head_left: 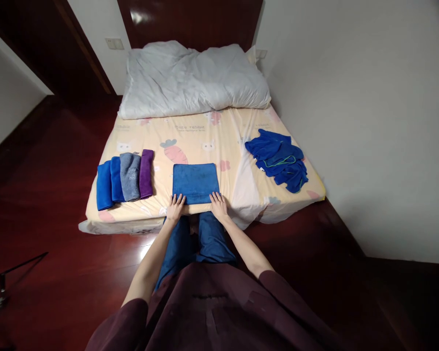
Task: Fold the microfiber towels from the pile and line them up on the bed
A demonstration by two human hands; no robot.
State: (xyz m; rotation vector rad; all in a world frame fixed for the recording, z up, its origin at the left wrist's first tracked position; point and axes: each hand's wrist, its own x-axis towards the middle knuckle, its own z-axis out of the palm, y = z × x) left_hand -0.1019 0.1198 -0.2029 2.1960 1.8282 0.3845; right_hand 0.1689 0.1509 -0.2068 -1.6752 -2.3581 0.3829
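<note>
A blue towel point(195, 180) lies flat as a rectangle near the front edge of the bed, with a narrow crease along its near side. My left hand point(175, 208) rests on its near left corner, fingers stretched out and a little apart. At the near right corner lies my right hand point(218, 204), its fingers also spread on the cloth. Both thumbs are hard to make out. To the left, several rolled or folded towels stand in a row: blue ones, a grey one point(130, 176) and a purple one point(146, 173).
A loose heap of blue cloths point(279, 158) lies on the right of the bed point(197, 139). A grey-white quilt point(193, 80) is bunched against the dark headboard point(190, 22). A wall point(369, 131) runs along the right. A thin black stand point(2, 285) is on the floor at left.
</note>
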